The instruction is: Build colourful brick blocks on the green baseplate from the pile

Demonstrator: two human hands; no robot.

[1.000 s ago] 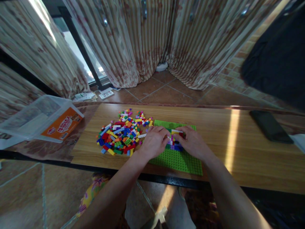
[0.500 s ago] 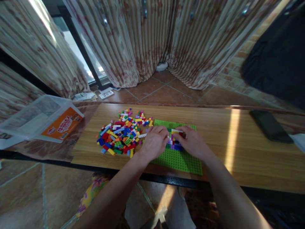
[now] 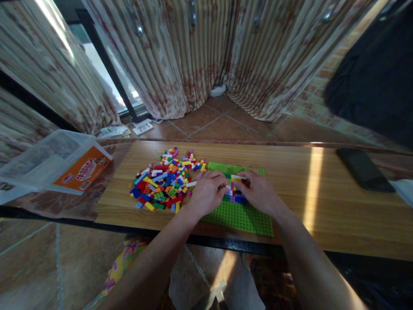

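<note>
A green studded baseplate [image 3: 240, 219] lies on the wooden board, with a small build of coloured building bricks [image 3: 237, 198] fixed near its middle. White, yellow, red, purple and blue bricks show in the build. On its left side my left hand [image 3: 209, 190] is closed, thumb and fingers curled against the bricks. My right hand [image 3: 256, 189] is closed over the right side, its fingertips pressed on the bricks. The fingers partly cover the build, so single bricks under them cannot be made out. A heap of loose building bricks [image 3: 164, 181] in many colours lies left of the baseplate.
A clear plastic box [image 3: 41, 159] with an orange label stands at the far left. Toward the right end of the board [image 3: 290, 172] lies a black phone [image 3: 363, 170], with something white beside it. Striped curtains [image 3: 193, 64] hang beyond the table.
The view has shifted very slightly. My right fingers have moved a little on the build, and my left thumb has shifted slightly; both hands stay at the bricks.
</note>
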